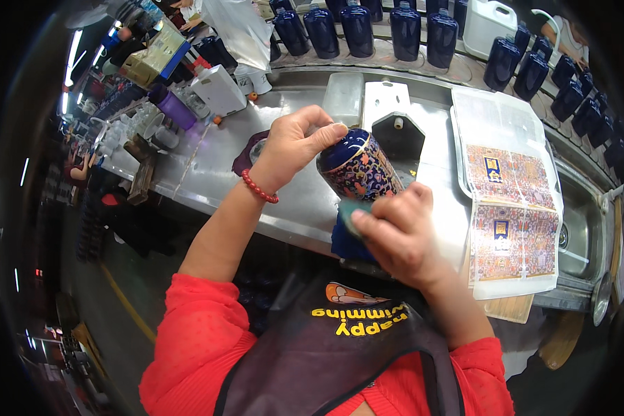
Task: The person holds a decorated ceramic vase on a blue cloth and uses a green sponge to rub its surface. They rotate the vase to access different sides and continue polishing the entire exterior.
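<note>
A dark blue bottle [360,170] with a colourful floral wrap is tilted over the metal bench. My left hand [298,142] is closed on its upper left end, thumb lying over the dark blue part. Close by the bottle's lower end, my right hand [399,232] grips a flat green scraper-like piece [354,215], blurred by motion. Whether that piece touches the bottle I cannot tell. A blue cloth [350,243] lies under it at the bench edge. To the right, printed floral decal sheets [512,225] rest on a white backing.
Rows of plain dark blue bottles [403,33] stand on a conveyor [381,57] behind the bench [291,215]. Beyond my hands are a black angled holder [401,137] and a clear container [343,97]. A purple bottle [172,107] stands left; a sink [581,236] is far right.
</note>
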